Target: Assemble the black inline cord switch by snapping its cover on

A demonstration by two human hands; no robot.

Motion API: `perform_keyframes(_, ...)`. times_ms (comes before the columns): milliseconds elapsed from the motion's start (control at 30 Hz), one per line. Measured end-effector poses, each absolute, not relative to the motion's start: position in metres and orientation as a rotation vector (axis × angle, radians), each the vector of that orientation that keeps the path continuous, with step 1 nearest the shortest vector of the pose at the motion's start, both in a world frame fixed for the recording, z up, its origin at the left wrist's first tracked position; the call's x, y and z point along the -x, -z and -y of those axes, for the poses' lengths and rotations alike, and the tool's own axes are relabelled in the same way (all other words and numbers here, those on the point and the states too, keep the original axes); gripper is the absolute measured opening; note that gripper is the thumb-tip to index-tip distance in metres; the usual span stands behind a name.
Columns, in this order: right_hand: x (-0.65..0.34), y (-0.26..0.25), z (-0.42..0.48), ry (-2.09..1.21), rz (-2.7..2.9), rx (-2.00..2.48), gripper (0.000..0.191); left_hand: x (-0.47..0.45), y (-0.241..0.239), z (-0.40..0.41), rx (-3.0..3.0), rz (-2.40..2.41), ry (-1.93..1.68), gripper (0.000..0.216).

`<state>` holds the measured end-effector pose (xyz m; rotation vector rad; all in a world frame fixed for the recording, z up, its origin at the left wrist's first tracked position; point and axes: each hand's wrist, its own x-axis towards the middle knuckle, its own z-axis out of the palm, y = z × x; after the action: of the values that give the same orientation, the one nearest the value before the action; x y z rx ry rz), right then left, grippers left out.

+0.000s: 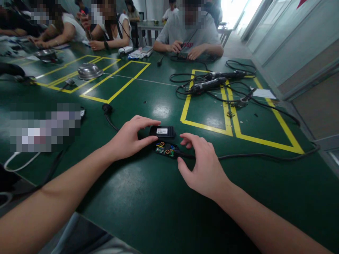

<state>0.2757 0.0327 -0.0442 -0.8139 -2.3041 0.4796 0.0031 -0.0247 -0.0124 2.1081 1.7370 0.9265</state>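
A black plastic cover (162, 132) with a white printed label lies on the green table. My left hand (128, 137) grips its left end, the thumb at the near edge and the index finger at the far edge. Just nearer to me is an uncovered circuit board (166, 149) in a black housing, with copper coils and other components showing. A black cable (246, 156) runs from the board's right end, passing behind my right hand (203, 164). That hand is open around this end, thumb and fingers apart, holding nothing.
Yellow tape outlines (206, 126) mark the table. Black rod-like tools (209, 84) with tangled cords lie at the right back. A metal bowl (89, 71) and a plug (107, 108) are to the left. Across the table, a person (189, 35) handles a black object.
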Motion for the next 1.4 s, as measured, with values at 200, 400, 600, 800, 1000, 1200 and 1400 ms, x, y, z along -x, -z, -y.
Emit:
perform_keyframes(200,-0.276,0.043,-0.033,-0.483,2.357,0.804,0.046,-0.011,0.004,0.033,-2.209,-1.475,-0.747,0.035)
perform_keyframes(400,-0.275,0.048,-0.036,-0.438,2.374,0.802,0.023,-0.011,0.006,0.032,-2.234,-1.45,-0.699,0.035)
perform_keyframes(600,-0.276,0.047,-0.035,-0.395,2.389,0.807,0.024,-0.015,0.002,0.034,-2.3,-1.495,-0.636,0.034)
perform_keyframes(800,-0.275,0.046,-0.035,-0.428,2.367,0.813,0.02,-0.016,0.004,0.033,-2.291,-1.484,-0.634,0.035)
perform_keyframes(1000,-0.274,0.048,-0.035,-0.43,2.378,0.813,0.023,-0.012,0.005,0.033,-2.24,-1.489,-0.646,0.035)
perform_keyframes(1200,-0.273,0.046,-0.033,-0.424,2.391,0.818,0.022,-0.013,0.002,0.032,-2.128,-1.481,-0.688,0.038)
perform_keyframes(1400,-0.273,0.048,-0.034,-0.511,2.34,0.896,0.043,-0.011,0.007,0.03,-1.773,-1.508,-0.93,0.051)
